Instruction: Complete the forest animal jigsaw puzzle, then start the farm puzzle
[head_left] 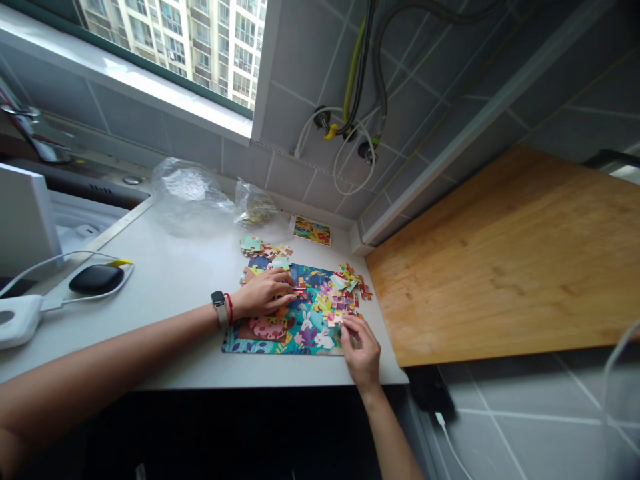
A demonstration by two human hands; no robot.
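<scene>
A colourful jigsaw puzzle (307, 323) with rabbits and plants lies on the white counter, its loose pieces partly covering the picture. My left hand (267, 292) rests palm down over its left half, fingers stretched out and touching the surface; whatever is beneath the palm is hidden. At the right edge, my right hand (362, 350) has thumb and index finger curled together on a puzzle piece (334, 318). More loose pieces (351, 281) are heaped at the upper right. Another pile of pieces (254, 245) sits just behind the puzzle.
Behind the puzzle are a small picture card (312, 230), a clear bag with bits inside (255, 205) and a larger crumpled plastic bag (187, 193). A black device (97, 280) with white cables lies to the left. A wooden board (505, 260) borders the counter's right side.
</scene>
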